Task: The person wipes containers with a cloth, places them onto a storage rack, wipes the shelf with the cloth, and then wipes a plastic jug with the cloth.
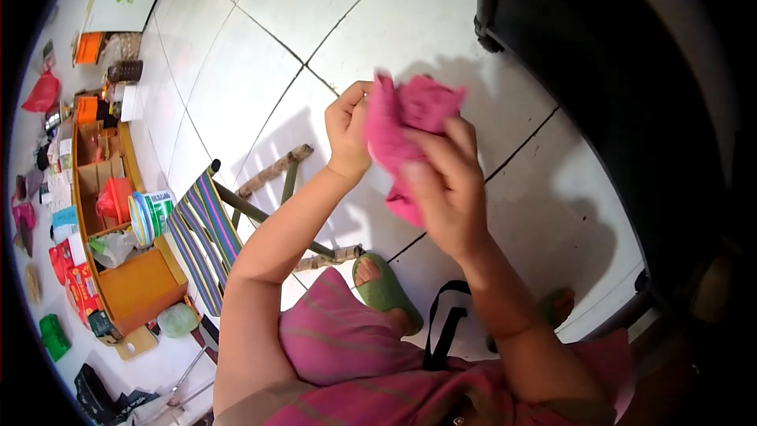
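Note:
A crumpled bright pink cloth [394, 138] is held up in front of me, above the tiled floor. My left hand [348, 130] is closed in a fist at its left edge. Around its lower right side, the fingers of my right hand [449, 189] are curled, and they are somewhat blurred. A bunched part of the cloth sticks up between the two hands, while another end hangs below the right fingers.
A striped folding stool [209, 237] stands to my left. Beyond it is a wooden cabinet [146, 288] crowded with boxes and containers. A black piece of furniture [587, 71] rises on the right. Green slippers [386, 292] are on my feet.

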`<state>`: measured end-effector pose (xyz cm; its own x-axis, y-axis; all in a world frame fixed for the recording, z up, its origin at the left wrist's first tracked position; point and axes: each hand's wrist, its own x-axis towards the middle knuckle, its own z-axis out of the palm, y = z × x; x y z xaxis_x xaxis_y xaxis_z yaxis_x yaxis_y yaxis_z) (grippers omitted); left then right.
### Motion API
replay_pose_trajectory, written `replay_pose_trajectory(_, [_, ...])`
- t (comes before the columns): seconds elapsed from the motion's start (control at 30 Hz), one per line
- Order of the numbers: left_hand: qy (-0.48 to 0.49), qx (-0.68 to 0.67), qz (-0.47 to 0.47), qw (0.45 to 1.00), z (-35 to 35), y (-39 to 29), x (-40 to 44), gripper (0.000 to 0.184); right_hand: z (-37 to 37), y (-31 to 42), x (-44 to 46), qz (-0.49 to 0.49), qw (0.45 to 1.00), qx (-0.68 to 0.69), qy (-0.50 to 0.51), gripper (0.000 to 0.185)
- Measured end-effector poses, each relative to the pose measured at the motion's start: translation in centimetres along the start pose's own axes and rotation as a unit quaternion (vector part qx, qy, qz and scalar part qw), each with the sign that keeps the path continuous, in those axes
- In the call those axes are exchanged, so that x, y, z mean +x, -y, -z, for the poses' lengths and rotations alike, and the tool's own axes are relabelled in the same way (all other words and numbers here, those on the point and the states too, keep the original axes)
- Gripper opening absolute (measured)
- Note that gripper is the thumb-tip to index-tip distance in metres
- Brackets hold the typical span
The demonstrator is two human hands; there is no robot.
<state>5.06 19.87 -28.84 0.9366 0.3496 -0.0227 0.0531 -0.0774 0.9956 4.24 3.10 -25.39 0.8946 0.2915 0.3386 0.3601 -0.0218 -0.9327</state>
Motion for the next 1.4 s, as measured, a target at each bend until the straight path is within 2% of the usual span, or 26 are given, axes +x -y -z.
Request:
replay_pose_trajectory(0.07, [-0.009,-0.112,-0.034,0.993,0.0,1.7,-0.8,0.018,-1.1,1.5,1.6,-0.004,0.978,-0.206,0.028,0.029])
replay_pose_trajectory(0.1, [0.013,-0.098,-0.061,0.993,-0.1,1.5,-0.5,0.019,-1.3,1.2,2.2,-0.001,0.978,-0.209,0.028,0.029])
replay_pose_trajectory(0.17, [0.034,-0.083,-0.091,0.992,-0.3,1.0,-0.2,0.019,-1.9,0.1,3.4,-0.017,0.991,-0.135,0.014,0.025])
replay_pose_trajectory(0.2, [0.001,-0.072,-0.089,0.993,-0.7,0.5,-0.4,0.019,-1.9,-0.1,4.0,-0.017,0.991,-0.133,0.015,0.025])
replay_pose_trajectory(0.27, [-0.031,-0.057,-0.085,0.994,-0.1,0.7,-0.7,0.018,-1.6,-0.4,5.2,-0.122,0.989,-0.057,0.058,0.023])
replay_pose_trajectory(0.33, [0.071,-0.039,-0.025,0.996,1.4,0.3,-0.6,0.019,-0.8,-1.7,6.0,-0.213,0.975,0.011,0.058,0.025])
replay_pose_trajectory(0.37, [0.011,-0.067,-0.021,0.997,0.3,0.7,-1.0,0.021,-0.7,-1.8,5.6,-0.203,0.977,0.027,0.051,0.025])
replay_pose_trajectory(0.43, [0.002,-0.046,-0.041,0.998,0.0,0.6,-0.9,0.020,-0.5,-0.9,4.0,-0.192,0.979,0.042,0.047,0.025])
replay_pose_trajectory(0.5, [-0.011,-0.011,-0.064,0.998,-0.1,0.6,-0.8,0.019,-0.4,0.1,2.6,0.035,0.996,-0.079,0.017,0.028])
replay_pose_trajectory(0.6, [0.008,0.041,-0.070,0.997,0.1,0.6,-1.0,0.027,-1.3,-0.2,2.6,0.001,0.993,-0.115,0.037,0.032])
replay_pose_trajectory(0.67, [-0.008,0.053,-0.067,0.996,0.5,1.3,-1.2,0.025,-1.5,-0.4,4.2,-0.023,0.993,-0.114,0.030,0.029])
replay_pose_trajectory(0.73, [-0.036,0.069,-0.076,0.994,0.1,0.9,-0.8,0.022,-1.2,-0.8,5.9,-0.117,0.989,-0.021,0.090,0.024])
replay_pose_trajectory(0.8, [-0.049,0.083,-0.089,0.991,-0.6,0.5,-0.8,0.022,-1.2,-1.5,6.2,-0.120,0.990,-0.025,0.071,0.022])
replay_pose_trajectory(0.9, [-0.042,0.013,-0.050,0.998,-0.6,0.2,-0.8,0.024,-1.4,-3.0,5.0,-0.179,0.982,-0.005,-0.057,0.027])
replay_pose_trajectory(1.0, [0.001,0.068,-0.008,0.998,-0.2,-0.6,-0.9,0.026,-0.4,-5.3,1.0,-0.168,0.955,-0.178,-0.169,0.029])
replay_pose_trajectory(1.03, [-0.006,0.066,-0.010,0.998,-0.2,-0.4,-0.9,0.026,-1.0,-5.8,-0.6,-0.169,0.954,-0.178,-0.172,0.029])
replay_pose_trajectory(1.1, [-0.010,0.061,-0.011,0.998,-0.4,-0.2,-0.7,0.027,-1.9,-6.1,-3.8,-0.206,0.954,0.020,-0.217,0.038])
replay_pose_trajectory(1.13, [-0.019,0.058,-0.020,0.998,-0.5,-0.2,-0.6,0.027,-3.1,-4.8,-5.2,-0.182,0.959,-0.073,-0.204,0.045])
replay_pose_trajectory(1.17, [-0.028,0.056,-0.025,0.998,-0.6,-0.2,-0.7,0.027,-4.1,-3.8,-6.1,-0.110,0.971,-0.126,-0.169,0.047])
replay_pose_trajectory(1.2, [-0.026,0.057,-0.020,0.998,-0.6,-0.1,-0.8,0.027,-4.4,-1.8,-5.7,-0.088,0.972,-0.186,-0.111,0.048])
replay_pose_trajectory(1.27, [-0.059,0.044,-0.004,0.997,-0.8,-0.1,-0.5,0.027,-4.7,-2.6,-3.7,-0.026,0.962,-0.241,-0.127,0.046])
replay_pose_trajectory(1.33, [-0.047,0.061,-0.004,0.997,-2.1,-0.8,-1.0,0.027,-1.9,-5.0,0.1,0.019,0.967,-0.216,-0.136,0.044])
replay_pose_trajectory(1.4, [-0.082,0.016,0.048,0.995,-4.0,-2.0,-3.1,0.035,0.6,-8.0,3.5,-0.111,0.985,0.010,-0.135,0.045])
